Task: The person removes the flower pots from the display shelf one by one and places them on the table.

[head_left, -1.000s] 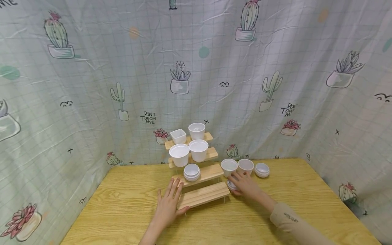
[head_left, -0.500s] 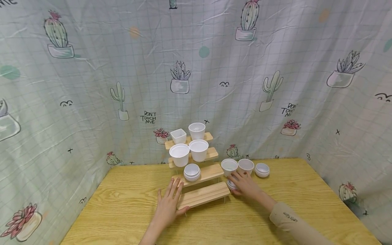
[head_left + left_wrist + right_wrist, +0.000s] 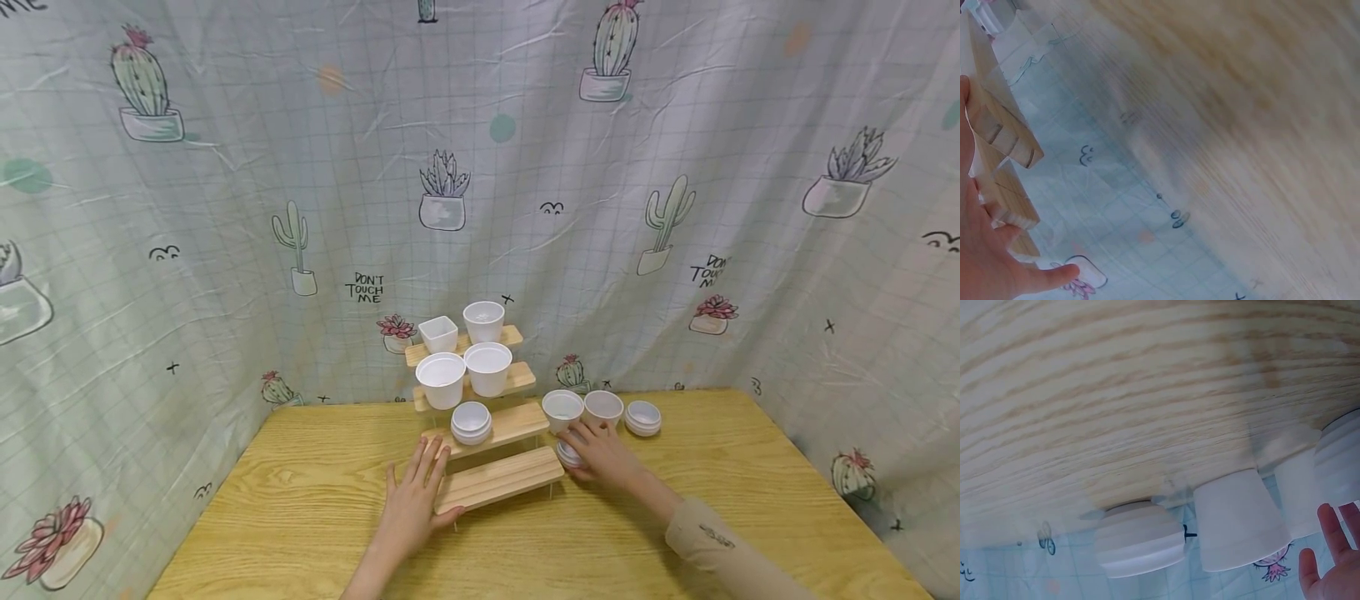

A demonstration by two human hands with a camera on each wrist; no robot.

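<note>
A wooden stepped stand (image 3: 498, 477) bears several white flowerpots. My left hand (image 3: 408, 504) lies with spread fingers against the left ends of its two lower steps. In the left wrist view, the fingers (image 3: 967, 131) reach along the step ends (image 3: 1019, 150). My right hand (image 3: 606, 454) is over a small ribbed white flowerpot (image 3: 567, 454) on the table at the right end of the lowest step. Thumb and fingers hold that pot from either side and partly cover it. In the right wrist view, fingertips (image 3: 1329, 519) are at its rim, and the ribbed pot (image 3: 1340, 459) is cut by the frame edge.
Behind the right hand stand two smooth white pots, a left one (image 3: 562, 406) and a right one (image 3: 603, 405), with another ribbed pot (image 3: 642, 417) beside them. A ribbed pot (image 3: 471, 422) sits on the stand's second step. A cactus-print curtain (image 3: 480, 167) encloses the table (image 3: 300, 500).
</note>
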